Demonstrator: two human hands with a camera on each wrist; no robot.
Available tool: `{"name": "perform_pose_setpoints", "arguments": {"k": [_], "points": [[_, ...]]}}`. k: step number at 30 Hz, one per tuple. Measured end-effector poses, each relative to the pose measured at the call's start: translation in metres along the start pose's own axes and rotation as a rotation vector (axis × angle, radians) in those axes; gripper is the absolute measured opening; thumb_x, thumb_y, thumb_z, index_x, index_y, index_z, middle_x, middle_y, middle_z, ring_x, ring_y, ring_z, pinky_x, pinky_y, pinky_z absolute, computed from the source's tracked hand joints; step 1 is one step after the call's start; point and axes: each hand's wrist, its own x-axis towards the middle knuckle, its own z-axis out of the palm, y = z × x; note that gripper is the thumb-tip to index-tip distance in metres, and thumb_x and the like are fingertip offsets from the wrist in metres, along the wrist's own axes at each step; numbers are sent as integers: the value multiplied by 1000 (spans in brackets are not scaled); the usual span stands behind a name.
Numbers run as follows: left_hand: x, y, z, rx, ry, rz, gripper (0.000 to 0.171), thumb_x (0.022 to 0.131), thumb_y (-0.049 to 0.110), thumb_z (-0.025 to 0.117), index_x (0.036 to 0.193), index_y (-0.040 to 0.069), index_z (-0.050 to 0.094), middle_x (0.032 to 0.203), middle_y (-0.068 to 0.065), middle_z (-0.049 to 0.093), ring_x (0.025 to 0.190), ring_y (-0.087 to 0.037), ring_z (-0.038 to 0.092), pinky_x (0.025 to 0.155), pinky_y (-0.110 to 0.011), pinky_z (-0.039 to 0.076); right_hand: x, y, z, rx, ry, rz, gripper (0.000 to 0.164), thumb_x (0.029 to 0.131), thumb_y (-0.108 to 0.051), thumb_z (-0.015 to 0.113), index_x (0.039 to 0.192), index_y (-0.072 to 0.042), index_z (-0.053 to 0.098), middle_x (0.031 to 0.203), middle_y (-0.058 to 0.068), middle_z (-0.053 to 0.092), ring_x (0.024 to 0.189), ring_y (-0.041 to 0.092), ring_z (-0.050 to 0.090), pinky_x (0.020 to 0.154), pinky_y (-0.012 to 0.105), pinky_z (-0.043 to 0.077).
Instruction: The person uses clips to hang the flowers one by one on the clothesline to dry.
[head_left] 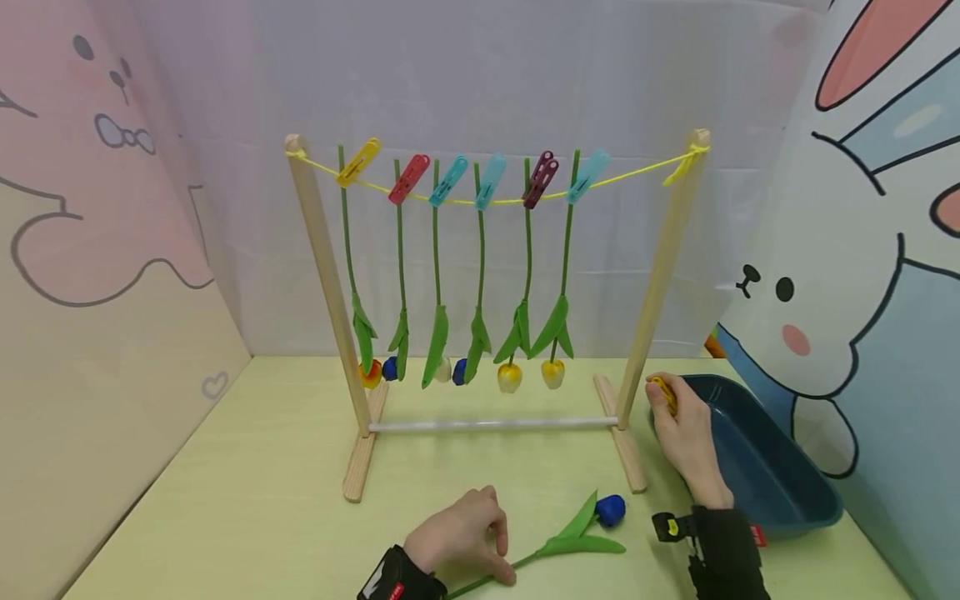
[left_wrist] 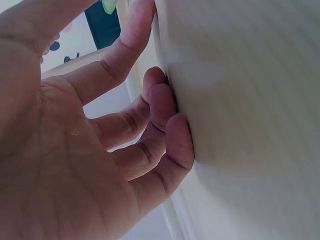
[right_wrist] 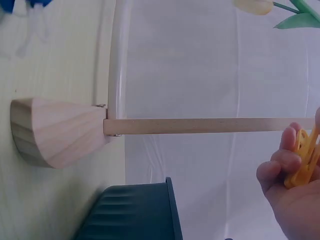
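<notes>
On the table lies an artificial tulip with a blue bloom. My left hand is at its green stem, thumb and forefinger closed on it, the other fingertips against the tabletop in the left wrist view. Near the right post, my right hand pinches a yellow clothespin beside the rim of the blue basin. Several tulips hang head down from a yellow cord, clipped by coloured clothespins, including a red clothespin.
A wooden rack carries the cord between its left post and right post. A white bar joins the posts low down. Behind stands a pale curtain, with printed rabbit panels at both sides.
</notes>
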Motion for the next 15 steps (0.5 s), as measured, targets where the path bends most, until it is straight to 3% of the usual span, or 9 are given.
{"name": "perform_pose_setpoints", "arguments": {"k": [8, 15], "points": [[-1, 0, -1, 25, -12, -7, 21, 73, 27, 91, 64, 22, 73, 94, 15, 50, 89, -4, 44, 78, -22, 42, -1, -2, 2, 69, -37, 20, 22, 103, -9, 56, 114, 8, 64, 89, 22, 69, 78, -14, 46, 70, 6, 37], [0, -2, -4, 28, -34, 27, 16, 75, 20, 89, 66, 18, 76, 88, 17, 52, 84, 0, 45, 77, -19, 42, -2, -4, 1, 97, -50, 20, 21, 102, -7, 57, 115, 8, 65, 88, 22, 69, 75, -11, 47, 65, 10, 38]]}}
